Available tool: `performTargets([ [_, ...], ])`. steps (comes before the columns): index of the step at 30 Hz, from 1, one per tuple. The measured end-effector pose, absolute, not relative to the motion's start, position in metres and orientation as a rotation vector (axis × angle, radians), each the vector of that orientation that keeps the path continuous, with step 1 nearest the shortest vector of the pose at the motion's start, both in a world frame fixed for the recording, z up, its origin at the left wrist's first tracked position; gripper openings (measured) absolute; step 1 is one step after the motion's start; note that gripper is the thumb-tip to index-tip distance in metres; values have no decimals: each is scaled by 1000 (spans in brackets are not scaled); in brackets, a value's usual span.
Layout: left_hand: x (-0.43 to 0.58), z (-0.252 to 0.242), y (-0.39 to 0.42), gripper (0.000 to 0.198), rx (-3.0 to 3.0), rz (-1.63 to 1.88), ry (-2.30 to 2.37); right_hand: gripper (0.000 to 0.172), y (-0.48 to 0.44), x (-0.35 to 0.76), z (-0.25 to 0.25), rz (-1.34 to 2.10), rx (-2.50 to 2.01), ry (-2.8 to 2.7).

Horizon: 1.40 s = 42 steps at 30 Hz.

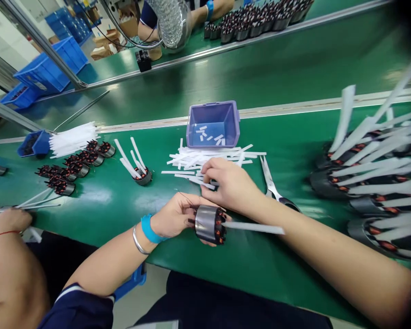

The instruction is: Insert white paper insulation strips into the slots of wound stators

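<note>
Bench layout around the two hands

The left hand (173, 214) held a stator (209, 224) over the near edge of the table (123, 205), a strip (253, 227) sticking out to its right. Just behind it, the right hand (226, 183) rested on the strip pile (198, 160). A bin (212, 123) stood behind that pile, scissors (272, 185) lay to its right, and a lone stator (142, 176) sat to its left.

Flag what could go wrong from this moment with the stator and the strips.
1. The white strip sticks far out of the stator held in the left hand. The right forearm passes close by and might bend it or knock it out.
2. The right hand picks at the loose strip pile and may lift several strips or scatter them.
3. The scissors lie beside the right wrist, which could brush the blades when drawn back.
</note>
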<state>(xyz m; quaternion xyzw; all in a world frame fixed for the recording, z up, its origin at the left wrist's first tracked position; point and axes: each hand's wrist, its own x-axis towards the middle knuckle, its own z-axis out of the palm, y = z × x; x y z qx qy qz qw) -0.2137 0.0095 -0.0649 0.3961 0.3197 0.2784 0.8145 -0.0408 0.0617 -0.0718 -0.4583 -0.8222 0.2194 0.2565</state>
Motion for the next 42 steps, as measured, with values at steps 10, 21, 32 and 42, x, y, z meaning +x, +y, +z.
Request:
performTargets([
  [10, -208, -74, 8, 47, 752, 618, 724, 27, 11, 32, -41, 1465, -1112, -1710],
  [21, -198, -69, -4, 55, 988, 609, 949, 12, 2, -2, -61, 1126, -1279, -1703],
  [32, -200, -67, -6, 31, 1200, 695, 984, 32, 4, -1, -71, 1343, -1185, -1752],
  [42, -197, -67, -5, 24, 982, 687, 979, 39, 7, 1, -60, 1564, -1092, -1633],
])
